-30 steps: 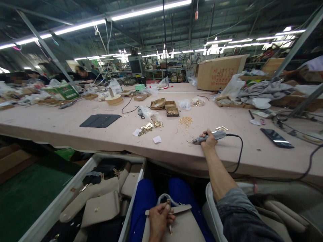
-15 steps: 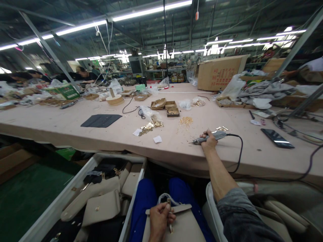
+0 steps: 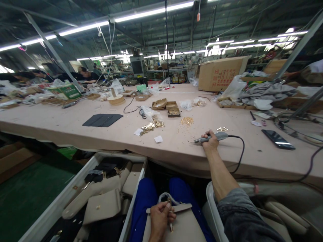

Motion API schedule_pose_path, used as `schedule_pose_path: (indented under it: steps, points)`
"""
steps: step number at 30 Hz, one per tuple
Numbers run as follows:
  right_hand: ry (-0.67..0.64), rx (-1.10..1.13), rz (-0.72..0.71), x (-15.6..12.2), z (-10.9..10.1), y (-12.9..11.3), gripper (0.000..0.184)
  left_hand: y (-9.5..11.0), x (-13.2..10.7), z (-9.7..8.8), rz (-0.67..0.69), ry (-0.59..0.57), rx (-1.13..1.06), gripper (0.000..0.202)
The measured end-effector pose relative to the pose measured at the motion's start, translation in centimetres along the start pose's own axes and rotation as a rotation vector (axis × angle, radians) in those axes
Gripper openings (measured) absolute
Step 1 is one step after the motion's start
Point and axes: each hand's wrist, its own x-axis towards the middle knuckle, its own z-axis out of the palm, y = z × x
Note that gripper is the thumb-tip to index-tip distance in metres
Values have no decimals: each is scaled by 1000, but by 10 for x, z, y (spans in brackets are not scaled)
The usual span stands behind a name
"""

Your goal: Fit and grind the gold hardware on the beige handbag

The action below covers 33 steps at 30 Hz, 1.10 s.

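My right hand [image 3: 210, 140] rests on the pink table [image 3: 75, 129] and is closed round a grey corded electric screwdriver [image 3: 217, 136], its tip pointing left. My left hand [image 3: 159, 219] is down on my lap, fingers pinched on a small gold metal fitting [image 3: 169, 201] at the top edge of a beige handbag [image 3: 184, 225] lying on my blue trousers. A small heap of gold screws [image 3: 186, 121] lies on the table just beyond the screwdriver.
A white bin [image 3: 75, 188] of beige handbags stands at my left. On the table lie gold hardware pieces [image 3: 151, 126], small cardboard trays [image 3: 166, 107], a dark flat panel [image 3: 102, 120], a phone [image 3: 278, 139] and a large carton [image 3: 222, 72]. Other people work at far left.
Both hands keep their grips and places. The view has shifted slightly; nothing else has moved.
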Motion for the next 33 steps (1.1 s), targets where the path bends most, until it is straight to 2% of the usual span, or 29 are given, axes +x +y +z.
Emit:
schedule_pose_path:
  steps: [4, 7, 11, 16, 19, 24, 27, 33]
  points:
    - [-64, 50, 36, -14, 2, -19, 25, 2, -2, 2, 6, 9, -1, 67]
    - [-131, 12, 35, -48, 0, -34, 21, 8, -12, 7, 17, 12, 27, 59]
    - [-224, -133, 81, -124, -7, -32, 19, 8, -17, 10, 19, 27, 48, 53]
    - [-283, -283, 132, -237, -21, -5, 25, 1, -19, 10, -10, 48, 24, 36]
    - [-326, -338, 98, -280, -29, 15, 25, 4, -22, 11, -15, 56, 44, 26]
    - [-408, -434, 61, -305, -34, 33, 19, 8, -23, 10, -7, 63, 73, 21]
    - [-436, -484, 20, -308, -37, 38, 17, 9, -24, 10, -5, 63, 83, 20]
    - [-433, -524, 28, -309, -42, 44, 20, 11, -25, 11, -16, 60, 56, 18]
